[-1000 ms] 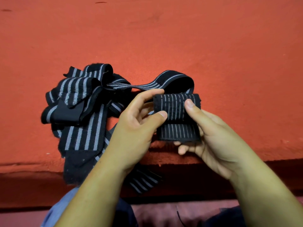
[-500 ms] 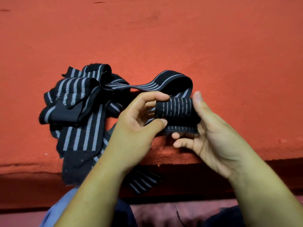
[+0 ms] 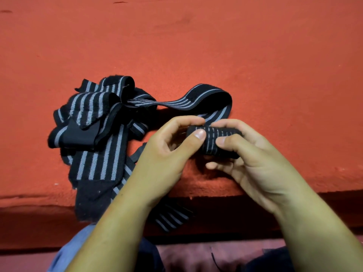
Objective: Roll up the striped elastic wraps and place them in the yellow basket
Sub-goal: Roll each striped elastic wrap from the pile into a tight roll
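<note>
Black grey-striped elastic wrap roll (image 3: 211, 148) sat mid-frame, pinched in the grip of left hand (image 3: 167, 154) and right hand (image 3: 259, 165); its tail seemingly joined the tangled striped wraps (image 3: 92, 124) at left on the red counter (image 3: 255, 55).

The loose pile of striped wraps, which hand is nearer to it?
Left. The left hand is just right of the pile, pinching the roll; the right hand grips the roll's far end.

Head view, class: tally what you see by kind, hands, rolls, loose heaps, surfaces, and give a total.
Bare hands: 2, left hand and right hand.
Black, grey-striped elastic roll: 1, pinched by both.
Tangled heap of loose black, grey-striped wraps: 1; wraps inside uncountable.
Red textured surface: 1.
Total: 5.
</note>
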A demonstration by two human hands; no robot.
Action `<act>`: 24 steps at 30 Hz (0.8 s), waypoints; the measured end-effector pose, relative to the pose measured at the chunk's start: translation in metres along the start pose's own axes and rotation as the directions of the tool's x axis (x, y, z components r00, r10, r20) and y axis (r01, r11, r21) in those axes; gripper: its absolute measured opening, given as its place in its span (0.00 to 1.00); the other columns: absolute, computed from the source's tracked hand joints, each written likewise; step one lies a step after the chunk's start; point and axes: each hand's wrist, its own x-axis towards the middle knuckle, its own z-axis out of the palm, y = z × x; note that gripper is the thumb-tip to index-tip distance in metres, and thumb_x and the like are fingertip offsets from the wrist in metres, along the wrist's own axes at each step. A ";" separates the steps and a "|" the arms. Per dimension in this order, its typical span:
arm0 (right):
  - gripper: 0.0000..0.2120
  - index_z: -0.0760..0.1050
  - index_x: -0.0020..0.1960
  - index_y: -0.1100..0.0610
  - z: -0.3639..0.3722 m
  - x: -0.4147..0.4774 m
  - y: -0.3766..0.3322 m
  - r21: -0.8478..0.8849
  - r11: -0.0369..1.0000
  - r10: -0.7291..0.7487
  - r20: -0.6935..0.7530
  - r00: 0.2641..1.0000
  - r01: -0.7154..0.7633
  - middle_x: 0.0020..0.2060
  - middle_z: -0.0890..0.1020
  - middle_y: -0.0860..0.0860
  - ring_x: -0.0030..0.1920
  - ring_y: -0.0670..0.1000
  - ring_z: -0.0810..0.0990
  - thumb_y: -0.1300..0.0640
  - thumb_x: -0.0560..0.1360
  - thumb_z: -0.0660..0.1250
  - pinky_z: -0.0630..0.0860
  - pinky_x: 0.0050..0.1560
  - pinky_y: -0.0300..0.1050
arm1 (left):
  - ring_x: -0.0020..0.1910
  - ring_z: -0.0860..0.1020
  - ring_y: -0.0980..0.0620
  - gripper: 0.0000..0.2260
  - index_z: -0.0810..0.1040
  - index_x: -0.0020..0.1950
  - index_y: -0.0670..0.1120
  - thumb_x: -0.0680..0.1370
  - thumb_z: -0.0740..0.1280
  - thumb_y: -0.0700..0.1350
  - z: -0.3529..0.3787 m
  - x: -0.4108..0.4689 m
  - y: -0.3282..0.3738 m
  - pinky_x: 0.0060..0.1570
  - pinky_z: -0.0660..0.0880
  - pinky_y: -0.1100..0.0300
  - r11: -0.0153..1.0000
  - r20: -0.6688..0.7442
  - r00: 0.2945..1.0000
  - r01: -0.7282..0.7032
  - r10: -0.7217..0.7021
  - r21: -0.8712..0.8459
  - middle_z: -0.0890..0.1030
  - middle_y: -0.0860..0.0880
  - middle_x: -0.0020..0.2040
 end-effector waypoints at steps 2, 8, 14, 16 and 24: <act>0.13 0.84 0.53 0.53 0.000 0.001 0.003 -0.036 0.999 -0.035 0.008 0.999 0.035 0.48 0.84 0.53 0.46 0.48 0.84 0.64 0.71 0.71 0.82 0.43 0.45 | 0.61 0.82 0.53 0.09 0.83 0.61 0.56 0.81 0.70 0.50 0.000 0.001 -0.003 0.68 0.76 0.45 0.999 -0.015 0.999 0.034 -0.034 0.008 0.84 0.55 0.60; 0.17 0.83 0.53 0.49 -0.003 0.000 0.004 -0.235 0.955 -0.186 0.011 0.983 0.183 0.45 0.86 0.52 0.43 0.47 0.82 0.65 0.68 0.73 0.77 0.45 0.40 | 0.57 0.80 0.35 0.14 0.81 0.62 0.62 0.76 0.71 0.56 0.003 0.002 -0.006 0.64 0.77 0.38 0.997 -0.035 0.997 0.073 -0.072 0.025 0.80 0.35 0.60; 0.09 0.82 0.56 0.51 -0.006 -0.005 0.003 -0.229 0.952 -0.204 0.019 0.979 0.203 0.54 0.87 0.53 0.53 0.51 0.85 0.59 0.77 0.73 0.81 0.55 0.50 | 0.41 0.82 0.64 0.12 0.83 0.61 0.53 0.80 0.72 0.40 0.010 -0.001 -0.001 0.43 0.76 0.70 0.997 -0.071 0.996 0.058 -0.062 -0.049 0.86 0.58 0.48; 0.07 0.83 0.55 0.49 -0.008 -0.007 0.000 -0.267 0.935 -0.244 -0.005 0.970 0.234 0.55 0.87 0.55 0.55 0.54 0.85 0.55 0.77 0.72 0.80 0.60 0.57 | 0.47 0.85 0.59 0.13 0.82 0.62 0.52 0.80 0.72 0.39 0.012 -0.001 0.002 0.47 0.78 0.67 0.997 -0.047 0.997 0.050 -0.053 -0.064 0.87 0.53 0.53; 0.04 0.83 0.51 0.52 -0.032 -0.058 -0.028 -0.433 0.845 -0.384 -0.082 0.920 0.314 0.48 0.88 0.50 0.46 0.45 0.84 0.60 0.78 0.73 0.79 0.49 0.39 | 0.55 0.84 0.55 0.10 0.82 0.61 0.60 0.79 0.71 0.53 0.036 -0.009 0.028 0.57 0.81 0.51 0.998 0.140 0.989 0.031 -0.039 0.059 0.85 0.55 0.56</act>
